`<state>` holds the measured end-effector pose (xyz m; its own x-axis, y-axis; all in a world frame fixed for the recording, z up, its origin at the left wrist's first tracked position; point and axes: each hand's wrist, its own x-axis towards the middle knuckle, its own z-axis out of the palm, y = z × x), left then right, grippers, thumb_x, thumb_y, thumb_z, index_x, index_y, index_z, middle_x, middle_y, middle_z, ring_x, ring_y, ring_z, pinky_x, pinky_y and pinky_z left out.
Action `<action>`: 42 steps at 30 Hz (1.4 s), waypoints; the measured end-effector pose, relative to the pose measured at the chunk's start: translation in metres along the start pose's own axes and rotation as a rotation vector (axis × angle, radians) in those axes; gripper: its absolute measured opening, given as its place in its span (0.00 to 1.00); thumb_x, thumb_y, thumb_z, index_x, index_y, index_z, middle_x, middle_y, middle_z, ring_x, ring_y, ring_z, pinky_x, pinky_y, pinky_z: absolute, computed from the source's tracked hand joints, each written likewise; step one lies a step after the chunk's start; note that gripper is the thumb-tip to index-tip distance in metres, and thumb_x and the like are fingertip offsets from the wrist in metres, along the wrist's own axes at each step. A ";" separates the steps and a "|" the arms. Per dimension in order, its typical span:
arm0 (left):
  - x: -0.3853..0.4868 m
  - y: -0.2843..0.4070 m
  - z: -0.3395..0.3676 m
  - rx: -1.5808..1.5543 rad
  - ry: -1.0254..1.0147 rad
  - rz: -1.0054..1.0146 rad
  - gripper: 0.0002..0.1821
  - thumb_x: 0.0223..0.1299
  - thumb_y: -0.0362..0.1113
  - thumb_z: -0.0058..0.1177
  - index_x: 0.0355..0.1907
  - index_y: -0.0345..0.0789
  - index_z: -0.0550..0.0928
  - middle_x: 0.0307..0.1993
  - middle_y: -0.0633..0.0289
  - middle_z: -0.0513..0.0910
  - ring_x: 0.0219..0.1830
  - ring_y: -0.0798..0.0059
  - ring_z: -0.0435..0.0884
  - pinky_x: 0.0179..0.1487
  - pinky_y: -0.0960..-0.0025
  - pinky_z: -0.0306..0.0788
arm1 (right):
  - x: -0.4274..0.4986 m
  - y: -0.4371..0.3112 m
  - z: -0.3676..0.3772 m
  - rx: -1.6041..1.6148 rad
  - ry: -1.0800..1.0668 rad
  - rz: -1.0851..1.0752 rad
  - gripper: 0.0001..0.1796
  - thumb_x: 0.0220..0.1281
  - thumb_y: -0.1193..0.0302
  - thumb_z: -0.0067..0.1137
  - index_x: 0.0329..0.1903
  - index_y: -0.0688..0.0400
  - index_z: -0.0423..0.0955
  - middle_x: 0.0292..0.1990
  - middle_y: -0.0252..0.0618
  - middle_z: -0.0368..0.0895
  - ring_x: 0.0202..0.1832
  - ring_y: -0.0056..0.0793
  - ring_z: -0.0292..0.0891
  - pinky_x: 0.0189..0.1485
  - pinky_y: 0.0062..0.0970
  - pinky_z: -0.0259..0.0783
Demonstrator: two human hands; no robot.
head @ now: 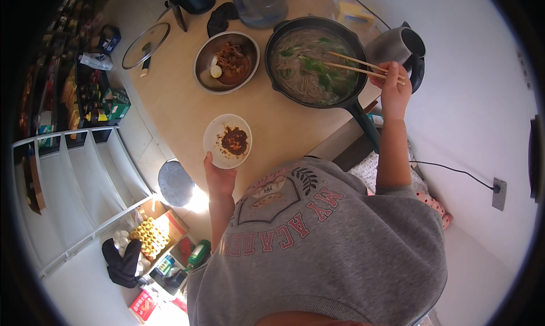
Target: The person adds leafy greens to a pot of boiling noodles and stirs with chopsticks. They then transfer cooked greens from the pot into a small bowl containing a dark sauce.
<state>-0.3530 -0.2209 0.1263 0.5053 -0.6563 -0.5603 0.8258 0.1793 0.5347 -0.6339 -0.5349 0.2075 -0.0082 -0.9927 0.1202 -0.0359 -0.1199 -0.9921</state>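
Near the table's front edge, my left hand (220, 179) grips the rim of a white bowl (211, 132) with a dark red chili sauce (234, 141) in its bottom. A pair of wooden chopsticks (355, 65) is held in my right hand (396, 87), over the right rim of a black frying pan (269, 64). The chopstick tips reach the thin noodles (294, 77) and green leaves (314, 65), which sit in broth. Left of the pan stands a metal bowl (200, 55) holding a reddish-brown stew (232, 62) and a peeled boiled egg (216, 71).
The pan's handle (362, 121) sticks out toward me at the right table edge. A metal kettle (381, 47) stands beside the pan, next to the wall. At the table's left edge lies a glass lid (155, 38). Behind are a large water jug (262, 6) and a yellow package (355, 14).
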 end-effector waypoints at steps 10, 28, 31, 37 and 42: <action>0.001 -0.002 -0.004 -0.026 -0.007 -0.001 0.28 0.62 0.53 0.49 0.59 0.38 0.68 0.53 0.60 0.77 0.48 0.65 0.80 0.40 0.66 0.80 | -0.004 0.013 0.006 -0.058 -0.035 -0.057 0.21 0.72 0.61 0.44 0.31 0.66 0.73 0.25 0.39 0.78 0.27 0.25 0.80 0.28 0.20 0.77; 0.010 0.002 0.026 0.104 -0.100 0.021 0.28 0.64 0.51 0.47 0.60 0.37 0.67 0.55 0.59 0.76 0.53 0.68 0.78 0.48 0.67 0.78 | 0.002 -0.003 0.000 0.258 0.226 0.070 0.20 0.72 0.59 0.42 0.34 0.66 0.69 0.30 0.46 0.77 0.29 0.37 0.81 0.35 0.30 0.81; 0.016 0.007 0.036 0.134 -0.149 0.032 0.27 0.66 0.49 0.45 0.61 0.36 0.66 0.56 0.59 0.75 0.55 0.69 0.76 0.52 0.66 0.75 | 0.005 -0.009 -0.006 0.333 0.234 0.025 0.20 0.72 0.59 0.42 0.34 0.65 0.69 0.31 0.47 0.78 0.29 0.37 0.81 0.34 0.30 0.81; 0.036 0.011 0.078 0.187 -0.222 0.069 0.25 0.65 0.48 0.49 0.59 0.36 0.68 0.53 0.60 0.76 0.53 0.72 0.78 0.49 0.69 0.77 | 0.009 -0.017 -0.011 0.423 0.214 0.087 0.21 0.72 0.58 0.41 0.34 0.65 0.69 0.30 0.46 0.78 0.30 0.36 0.81 0.34 0.27 0.79; 0.053 0.002 0.122 0.345 -0.199 0.038 0.21 0.63 0.45 0.52 0.55 0.39 0.70 0.50 0.62 0.77 0.51 0.74 0.78 0.51 0.69 0.76 | 0.002 -0.033 -0.008 0.558 0.079 0.123 0.21 0.73 0.58 0.40 0.33 0.64 0.69 0.29 0.44 0.77 0.30 0.36 0.80 0.33 0.27 0.79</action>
<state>-0.3552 -0.3443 0.1748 0.4479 -0.7889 -0.4208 0.6577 -0.0281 0.7527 -0.6408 -0.5326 0.2408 -0.0542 -0.9984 -0.0160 0.5022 -0.0134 -0.8646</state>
